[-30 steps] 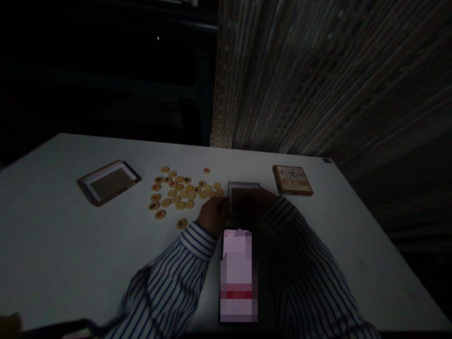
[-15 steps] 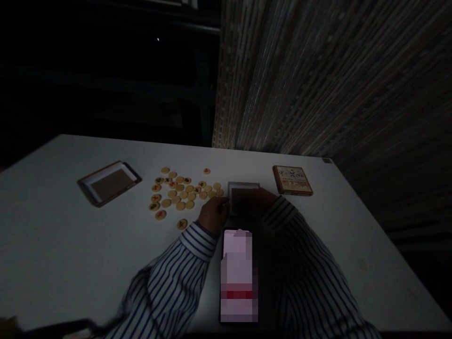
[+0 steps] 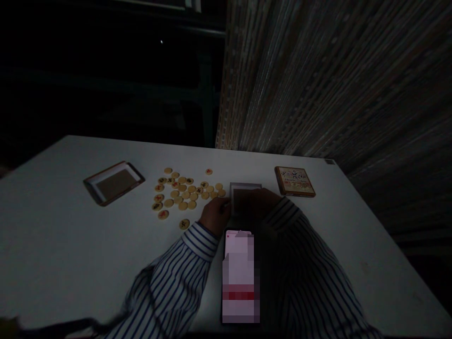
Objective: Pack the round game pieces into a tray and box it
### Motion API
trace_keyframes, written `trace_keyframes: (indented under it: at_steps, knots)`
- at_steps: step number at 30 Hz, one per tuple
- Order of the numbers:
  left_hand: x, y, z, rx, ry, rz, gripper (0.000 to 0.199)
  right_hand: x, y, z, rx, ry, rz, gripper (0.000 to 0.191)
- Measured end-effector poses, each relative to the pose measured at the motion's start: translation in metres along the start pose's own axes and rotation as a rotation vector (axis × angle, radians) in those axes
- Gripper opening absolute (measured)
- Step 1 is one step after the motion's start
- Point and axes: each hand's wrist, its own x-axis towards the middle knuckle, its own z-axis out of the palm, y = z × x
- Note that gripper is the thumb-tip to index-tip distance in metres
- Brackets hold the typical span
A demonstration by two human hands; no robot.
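Observation:
A small box with pale walls and a brown inside [image 3: 246, 186] stands on the white table between my hands. My left hand [image 3: 214, 214] is closed at its left edge, fingers wrapped on the wall. Over the box's right part lies my right hand [image 3: 263, 202], dark and in shadow, its fingertips hard to make out. Left of my left hand, several round wooden pieces [image 3: 182, 188] with red or black characters, some blank side up, lie scattered. A lit phone [image 3: 238, 273] lies below my hands, between my striped sleeves.
An open tray-like box [image 3: 116, 182] rests at the table's left. Toward the right back is a closed box with a printed lid [image 3: 295, 181]. A string curtain [image 3: 300, 80] hangs behind the white table [image 3: 353, 254]. The surroundings are dark.
The whole view has shifted slightly, so everything on the table appears a little farther right. Both hands stay at the small box.

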Motion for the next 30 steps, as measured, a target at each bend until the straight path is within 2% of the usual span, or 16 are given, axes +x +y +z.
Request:
trace_keyframes:
  at_steps: [11, 18, 23, 30]
  knots:
    - [-0.001, 0.0, -0.001, -0.022, 0.027, -0.019, 0.023, 0.002, 0.002, -0.002, -0.06, 0.058, -0.01, 0.036]
    - [0.002, -0.008, -0.013, -0.049, 0.108, 0.004, 0.022, 0.002, 0.004, -0.007, -0.068, 0.091, 0.048, 0.036]
    - [0.005, -0.013, -0.031, -0.048, 0.208, -0.004, 0.022, 0.0, 0.004, -0.009, -0.083, 0.125, 0.056, 0.027]
    - [0.002, -0.035, -0.075, 0.007, 0.259, -0.067, 0.029, -0.006, 0.0, -0.014, -0.064, 0.194, 0.074, 0.026]
